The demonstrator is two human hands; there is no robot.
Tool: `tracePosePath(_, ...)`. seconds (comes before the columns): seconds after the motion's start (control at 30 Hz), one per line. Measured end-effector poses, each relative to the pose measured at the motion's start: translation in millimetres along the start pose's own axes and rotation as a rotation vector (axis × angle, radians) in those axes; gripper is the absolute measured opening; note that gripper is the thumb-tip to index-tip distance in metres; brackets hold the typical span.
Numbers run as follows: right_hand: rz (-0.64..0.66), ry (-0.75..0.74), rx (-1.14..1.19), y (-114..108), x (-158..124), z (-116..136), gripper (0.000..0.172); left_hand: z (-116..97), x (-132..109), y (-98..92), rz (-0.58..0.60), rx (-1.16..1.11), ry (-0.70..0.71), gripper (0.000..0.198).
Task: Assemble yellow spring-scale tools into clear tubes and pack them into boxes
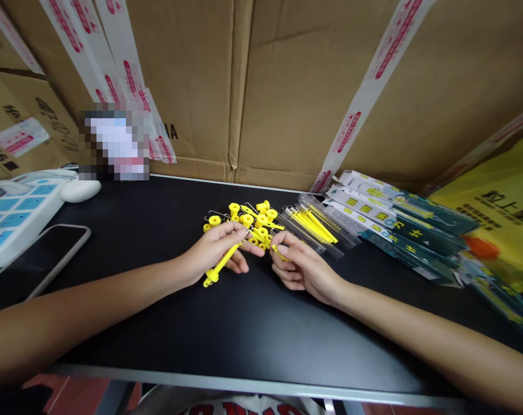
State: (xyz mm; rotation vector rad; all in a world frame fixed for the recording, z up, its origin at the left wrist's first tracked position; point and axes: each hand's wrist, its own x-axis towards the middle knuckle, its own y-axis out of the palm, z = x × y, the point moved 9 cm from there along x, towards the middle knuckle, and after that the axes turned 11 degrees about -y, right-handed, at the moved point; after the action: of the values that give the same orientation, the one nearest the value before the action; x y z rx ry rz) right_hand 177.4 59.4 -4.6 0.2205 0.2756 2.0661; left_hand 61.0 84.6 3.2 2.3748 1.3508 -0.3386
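Note:
My left hand is closed on a slim yellow rod, pinched near its upper end. The rod slants down toward me and carries a wider cap and a small looped tip at its lower end. A few inches to the right, my right hand pinches a small yellow plastic piece between thumb and fingers; most of it is hidden. Just beyond both hands lies a loose pile of yellow caps mixed with thin metal hooks. Clear tubes and flat yellow strips lie right of the pile.
Printed boxes are stacked at the right, beside a yellow bag. At the left are a power strip, a phone and a white mouse-shaped object. Large cardboard boxes stand behind the black table.

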Motion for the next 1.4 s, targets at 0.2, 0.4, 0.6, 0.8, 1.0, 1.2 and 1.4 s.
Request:
tracePosePath(0.2, -0.008, -0.032, -0.016, 0, 1, 1, 0.027, -5, -1, -3.6, 0.033, -0.191, -0.003, 0.01)
tracePosePath(0.4, -0.064, -0.059, -0.027, -1, 1, 1, 0.028, -1, -4, 10.7, 0.125, -0.075, -0.006, 0.021)
tracePosePath(0.6, -0.059, -0.095, -0.045, -3, 3, 2, 0.027, 8, -5, 21.8, 0.189, 0.002, -0.059, 0.025)
tracePosePath(0.8, 0.027, -0.122, -0.069, 1, 4, 0, 0.025, 12, -7, 25.6, 0.17, 0.043, -0.061, 0.026)
tracePosePath(1.0, 0.055, -0.139, -0.074, 3, 4, 0, 0.023, 15, -7, 27.3, 0.156, 0.09, -0.065, 0.027)
tracePosePath(1.2, 0.065, -0.124, -0.075, 4, 4, -1, 0.025, 13, -8, 25.6, 0.129, 0.087, -0.059, 0.028)
tracePosePath(1.4, 0.067, -0.098, -0.089, 4, 3, -1, 0.026, 10, -9, 24.6, 0.113, 0.16, 0.009, 0.024)
